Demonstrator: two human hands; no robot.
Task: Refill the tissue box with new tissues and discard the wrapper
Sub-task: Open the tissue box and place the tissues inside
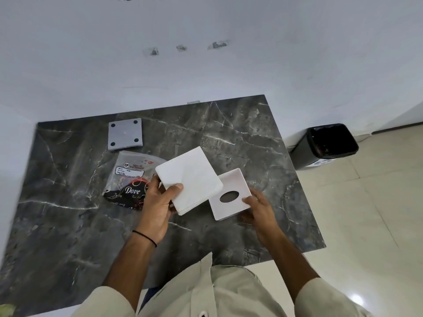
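Now, above the tabletop (pixel 68 179), the left hand (pixel 158 202) has its grip closed on the tissue stack (pixel 192 177) and the right hand (pixel 261 207) on the box (pixel 231 193); loading seems next, the wrapper (pixel 128 177) awaiting the bin (pixel 329 143).

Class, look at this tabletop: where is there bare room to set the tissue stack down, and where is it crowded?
Bare marble lies right of the box, toward the bin, along the near edge, and far left. It is crowded around the wrapper and grey base plate, near the left hand.
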